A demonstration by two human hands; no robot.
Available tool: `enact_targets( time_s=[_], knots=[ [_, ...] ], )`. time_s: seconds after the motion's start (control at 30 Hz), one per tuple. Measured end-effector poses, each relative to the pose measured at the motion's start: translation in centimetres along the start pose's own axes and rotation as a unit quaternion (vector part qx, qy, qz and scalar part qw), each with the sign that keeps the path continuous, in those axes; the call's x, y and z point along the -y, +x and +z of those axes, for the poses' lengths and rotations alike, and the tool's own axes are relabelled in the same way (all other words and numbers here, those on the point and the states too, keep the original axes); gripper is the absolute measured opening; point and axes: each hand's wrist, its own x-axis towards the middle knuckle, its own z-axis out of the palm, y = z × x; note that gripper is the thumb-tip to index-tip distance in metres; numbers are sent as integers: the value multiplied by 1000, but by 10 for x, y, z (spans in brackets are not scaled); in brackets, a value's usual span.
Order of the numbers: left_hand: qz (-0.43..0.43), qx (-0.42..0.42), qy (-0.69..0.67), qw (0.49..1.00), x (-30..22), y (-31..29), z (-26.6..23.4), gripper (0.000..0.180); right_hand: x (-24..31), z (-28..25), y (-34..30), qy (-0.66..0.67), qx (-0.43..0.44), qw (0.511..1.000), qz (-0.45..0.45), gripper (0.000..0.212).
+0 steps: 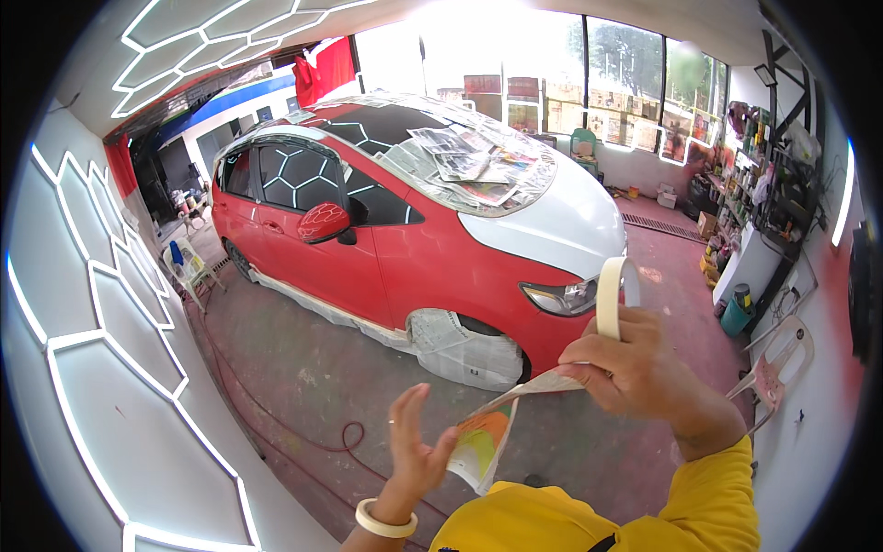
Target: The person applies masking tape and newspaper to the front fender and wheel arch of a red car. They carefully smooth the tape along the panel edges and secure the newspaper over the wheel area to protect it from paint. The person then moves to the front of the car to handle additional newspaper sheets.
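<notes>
My right hand [625, 363] grips a roll of cream masking tape [608, 299], held up in front of the car's headlight. One end of a sheet of printed newspaper [485, 442], with orange and green print, is also at my right fingers. A pale strip along its upper edge runs down toward my left hand [418, 451]. That hand is open, fingers spread, its thumb at the sheet's edge; whether it presses on the paper is hard to see. Another cream tape roll [386, 523] sits around my left wrist like a bracelet.
A red car [340, 267] with a white hood [561, 216] stands ahead. Newspaper [460, 161] covers its windshield, and sheeting [469, 350] wraps the front wheel. A red hose [349, 442] snakes over the floor at left. Plastic chairs [782, 363] and cluttered shelves [745, 175] line the right.
</notes>
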Motion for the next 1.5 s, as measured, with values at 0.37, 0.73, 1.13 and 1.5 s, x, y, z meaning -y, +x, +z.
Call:
enact_targets(
  time_s=[0.37, 0.73, 1.13, 1.5],
  knots=[
    [-9, 52, -3, 999, 32, -50, 84, 7, -40, -30, -69, 77, -51, 977, 193, 7],
    [251, 136, 202, 937, 43, 89, 49, 9, -154, 29, -194, 189, -116, 844, 489, 10],
    [414, 470, 333, 705, -78, 181, 81, 12, -79, 153, -89, 272, -76, 925, 255, 20],
    [341, 456, 350, 744, -73, 180, 90, 13, -102, 161, -74, 259, -142, 943, 153, 15]
  ],
)
